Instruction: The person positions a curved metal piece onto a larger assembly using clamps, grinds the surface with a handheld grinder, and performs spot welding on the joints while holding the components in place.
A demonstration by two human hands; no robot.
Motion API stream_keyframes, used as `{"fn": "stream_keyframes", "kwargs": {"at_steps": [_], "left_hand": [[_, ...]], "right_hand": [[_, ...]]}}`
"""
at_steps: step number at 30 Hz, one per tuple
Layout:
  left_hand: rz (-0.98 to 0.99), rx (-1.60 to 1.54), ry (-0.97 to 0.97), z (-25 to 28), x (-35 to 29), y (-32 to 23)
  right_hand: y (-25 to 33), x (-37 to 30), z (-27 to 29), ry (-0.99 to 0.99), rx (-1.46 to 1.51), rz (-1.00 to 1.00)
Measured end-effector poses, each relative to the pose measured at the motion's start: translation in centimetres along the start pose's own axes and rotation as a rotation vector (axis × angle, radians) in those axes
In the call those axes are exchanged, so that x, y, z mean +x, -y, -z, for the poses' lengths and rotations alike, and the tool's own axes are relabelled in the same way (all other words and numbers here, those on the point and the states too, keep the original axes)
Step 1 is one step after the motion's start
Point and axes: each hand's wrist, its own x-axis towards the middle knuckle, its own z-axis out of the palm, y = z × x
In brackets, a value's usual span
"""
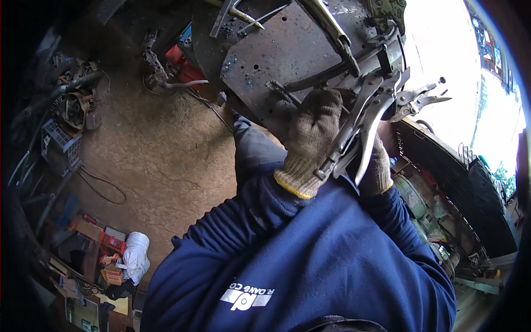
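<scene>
My left hand [314, 123], in a brown knit glove with a yellow-edged cuff, is at the near edge of a dark metal plate [265, 52]. Its fingers curl in beside a curved dark metal bar [321, 76]; what they hold is hidden. Large locking pliers [365, 119] stand in front of my right hand [380, 166], also gloved, covering its fingers. The pliers' jaws are at a metal workpiece [391, 52] near the plate's right side. A second pair of locking pliers [419, 100] sticks out to the right.
A long clamp bar [326, 25] crosses the plate's far side. Left of the plate lie a red object [185, 65] and a cable on the concrete floor [160, 149]. Scrap metal, a grey crate [62, 138] and a white sack [135, 257] line the left. A dark metal panel [453, 177] stands right.
</scene>
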Motion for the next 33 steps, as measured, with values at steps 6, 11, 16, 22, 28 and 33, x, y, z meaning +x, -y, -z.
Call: {"fn": "stream_keyframes", "kwargs": {"at_steps": [6,11,16,22,28,33], "left_hand": [[-0.031,0.192,-0.008,-0.6,-0.5,-2.4],[-0.035,0.211,-0.023,-0.6,-0.2,-0.6],[0.018,-0.009,0.094,0.7,0.7,-0.6],[-0.182,0.16,-0.027,-0.6,0.3,1.6],[-0.298,0.16,0.051,-0.2,-0.3,1.2],[-0.292,0.108,0.118,-0.5,-0.9,-0.2]], "right_hand": [[1.7,-0.3,-2.6,-0.01,0.324,-0.118],[0.9,0.2,-1.2,-0.012,0.173,-0.159],[1.0,0.3,-1.7,-0.041,0.256,-0.156],[0.3,0.3,-1.8,0.008,0.119,-0.013],[-0.7,0.6,-0.8,0.071,-0.086,0.198],[-0.1,0.5,-2.0,0.041,0.29,-0.006]]}}
